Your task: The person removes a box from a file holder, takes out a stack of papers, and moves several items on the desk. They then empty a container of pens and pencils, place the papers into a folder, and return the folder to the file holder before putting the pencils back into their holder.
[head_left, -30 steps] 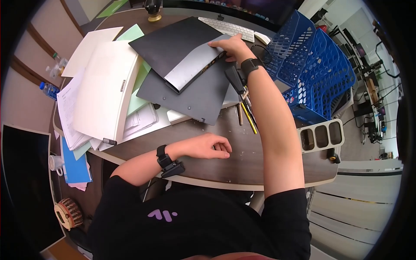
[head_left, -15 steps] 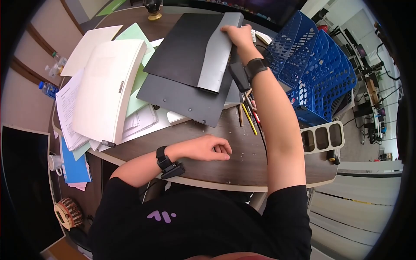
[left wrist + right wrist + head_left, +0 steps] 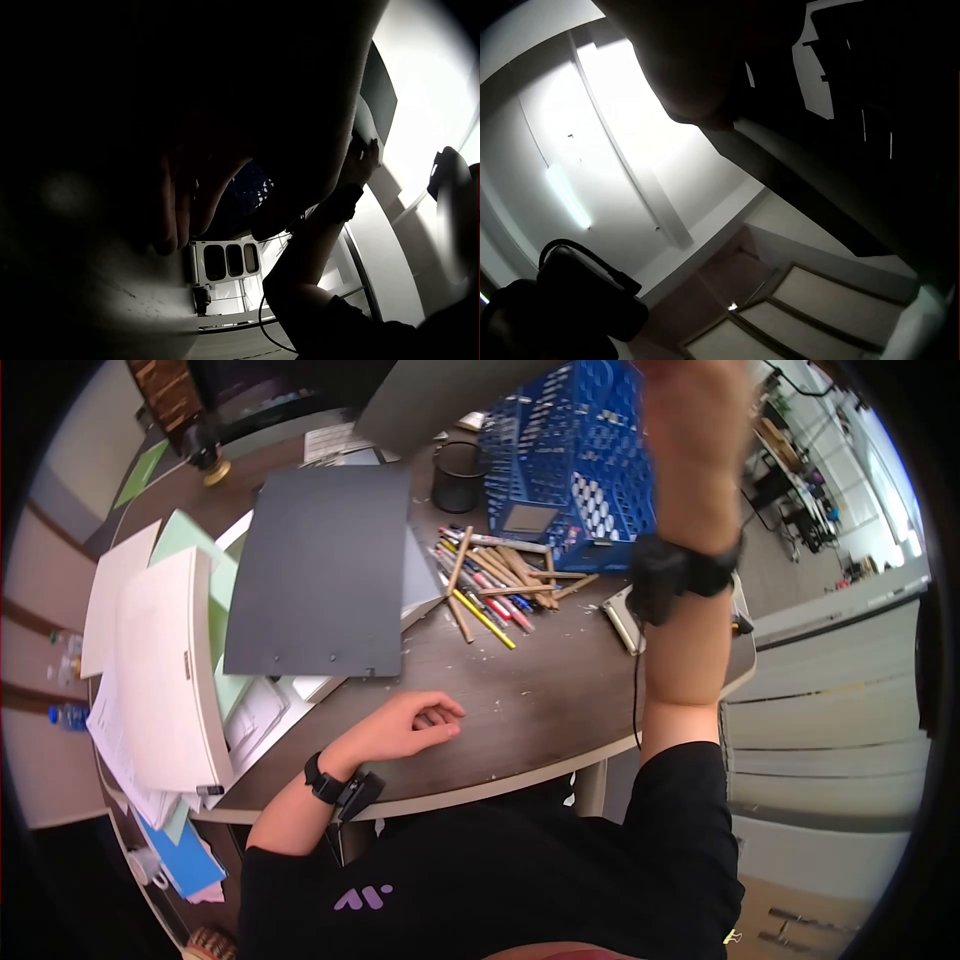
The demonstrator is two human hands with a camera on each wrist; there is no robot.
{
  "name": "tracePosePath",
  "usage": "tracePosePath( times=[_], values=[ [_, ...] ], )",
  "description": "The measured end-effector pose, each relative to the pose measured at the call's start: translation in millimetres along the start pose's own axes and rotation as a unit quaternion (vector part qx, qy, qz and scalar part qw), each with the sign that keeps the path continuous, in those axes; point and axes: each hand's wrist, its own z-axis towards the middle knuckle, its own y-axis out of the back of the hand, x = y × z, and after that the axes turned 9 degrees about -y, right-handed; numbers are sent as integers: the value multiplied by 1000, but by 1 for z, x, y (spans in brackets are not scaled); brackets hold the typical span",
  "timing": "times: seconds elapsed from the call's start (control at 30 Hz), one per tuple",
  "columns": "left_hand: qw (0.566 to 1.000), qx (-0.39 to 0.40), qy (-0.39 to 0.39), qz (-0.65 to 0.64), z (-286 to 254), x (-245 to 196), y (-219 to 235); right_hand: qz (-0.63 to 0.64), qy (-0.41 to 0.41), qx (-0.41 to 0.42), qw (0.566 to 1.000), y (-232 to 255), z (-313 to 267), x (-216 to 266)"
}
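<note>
My right hand point(image 3: 695, 420), blurred, is raised high at the upper right of the head view. It grips a dark folder with a grey spine point(image 3: 470, 395), held up off the desk and cut off by the top edge. In the left wrist view the same folder point(image 3: 381, 94) stands up from the right hand point(image 3: 366, 159). A second dark grey folder point(image 3: 320, 570) lies on papers at the desk's left middle. My left hand point(image 3: 408, 724) rests by the front edge, fingers loosely curled around nothing.
Pencils and pens point(image 3: 500, 575) lie heaped mid-desk, below a black mesh cup point(image 3: 458, 475). Behind the right arm stands a blue perforated file rack point(image 3: 560, 460). A white binder point(image 3: 175, 670) lies on papers at the left. A keyboard point(image 3: 330, 442) is at the back.
The right hand has lifted the grey-spined folder off the dark grey folder, up and to the right, uncovering the mesh cup and pencils. The head view has swung right; the left hand stays resting.
</note>
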Motion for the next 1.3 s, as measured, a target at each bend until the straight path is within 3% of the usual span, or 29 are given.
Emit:
tracePosePath(
  times=[0.13,0.23,0.33,0.47,0.63,0.73,0.87,0.9,1.0,1.03,1.13,1.17,1.2,1.27,1.3],
  values=[
    [1000,-8,2,8,2,-6,-1,-113,208,-156,959,100,6,76],
    [1000,-10,4,11,2,-4,-2,-269,250,-262,892,160,1,102],
    [1000,-11,6,5,2,-4,-3,-321,240,-363,841,203,-10,99],
    [1000,-14,8,-7,2,-2,-3,-448,203,-384,781,280,-18,72],
    [1000,-16,4,-24,1,-3,-2,-583,73,-388,710,320,-34,31],
    [1000,-15,8,-25,2,-4,-2,-565,46,-365,739,325,-42,6],
    [1000,-13,3,-24,1,1,-2,-618,-32,-318,718,341,-49,-21],
    [1000,-12,0,-23,2,1,-2,-632,-81,-295,712,354,-49,-27],
    [1000,-12,-6,-17,1,1,-3,-583,-208,-242,747,389,-47,-51],
    [1000,-12,-7,-15,2,2,-2,-519,-298,-285,748,370,-48,-48],
    [1000,-10,-8,0,2,3,-1,-575,-287,-212,737,406,-46,-58],
    [1000,-10,-7,5,2,3,-1,-573,-222,-211,760,427,-42,-65],
    [1000,-10,-12,5,2,3,-1,-621,-173,-238,726,420,-38,-58],
    [1000,-16,-16,3,2,2,-1,-562,-37,-298,771,320,-46,-30],
    [1000,-21,-15,15,1,3,-1,-536,9,-276,798,284,-51,-25]
  ],
)
